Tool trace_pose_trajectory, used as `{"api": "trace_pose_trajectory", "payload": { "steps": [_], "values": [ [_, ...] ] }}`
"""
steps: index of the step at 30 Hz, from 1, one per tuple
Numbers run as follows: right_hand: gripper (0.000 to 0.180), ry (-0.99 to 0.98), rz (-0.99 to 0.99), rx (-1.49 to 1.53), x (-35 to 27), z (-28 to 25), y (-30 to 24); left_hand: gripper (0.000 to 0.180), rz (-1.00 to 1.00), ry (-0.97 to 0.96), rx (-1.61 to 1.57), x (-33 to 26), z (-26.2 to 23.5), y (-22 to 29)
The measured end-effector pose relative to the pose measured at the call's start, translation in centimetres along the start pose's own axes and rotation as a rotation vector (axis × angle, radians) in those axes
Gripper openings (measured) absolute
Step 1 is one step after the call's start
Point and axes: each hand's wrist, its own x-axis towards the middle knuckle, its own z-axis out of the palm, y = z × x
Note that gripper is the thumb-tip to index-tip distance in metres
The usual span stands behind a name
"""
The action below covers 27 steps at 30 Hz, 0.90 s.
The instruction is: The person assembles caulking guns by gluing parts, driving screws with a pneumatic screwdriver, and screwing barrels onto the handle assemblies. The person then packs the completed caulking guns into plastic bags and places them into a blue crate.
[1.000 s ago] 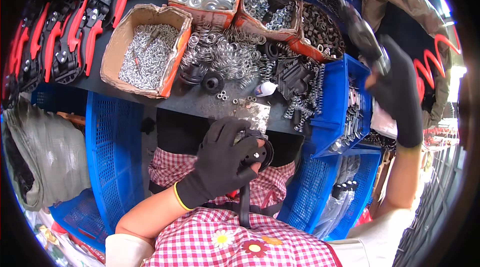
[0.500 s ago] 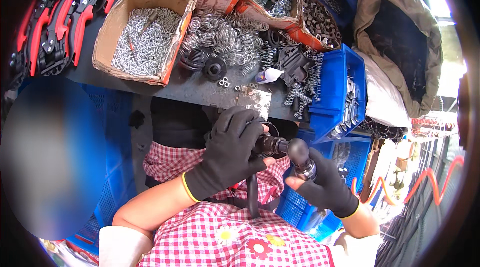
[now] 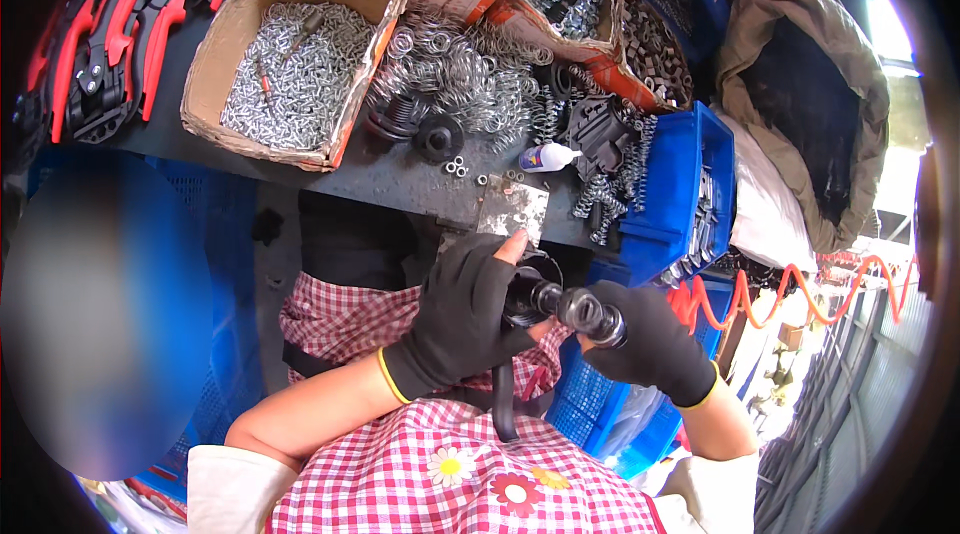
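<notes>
I see both gloved hands low in the near middle, over the lap. My left hand (image 3: 462, 319) is wrapped shut around a black round part (image 3: 528, 286), 1 bare fingertip poking out at its far edge. My right hand (image 3: 645, 342) is closed on a dark cylindrical tool (image 3: 580, 311) — its long axis runs left-right, nose touching the part. The 2 hands sit just beside each other, the left one nearer the part. Springs (image 3: 455, 84) and a cardboard box (image 3: 290, 54) lie far off on the bench.
</notes>
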Motion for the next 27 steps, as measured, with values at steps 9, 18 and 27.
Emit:
{"api": "trace_pose_trajectory", "payload": {
  "steps": [9, 18, 27],
  "values": [
    [0.038, -0.032, -0.008, -0.071, 0.3, -1.2, -1.0, 0.091, -0.032, 0.035, -0.096, -0.4, 0.9, 0.0],
    [0.041, -0.105, -0.021, 0.11, 0.4, -1.0, 0.8, 0.091, -0.039, 0.044, -0.101, -0.2, 1.3, -0.1],
    [0.03, -0.162, -0.09, 0.022, 0.7, -0.6, 0.8, 0.103, -0.017, -0.066, -0.189, -0.1, 1.3, -1.1]
  ]
}}
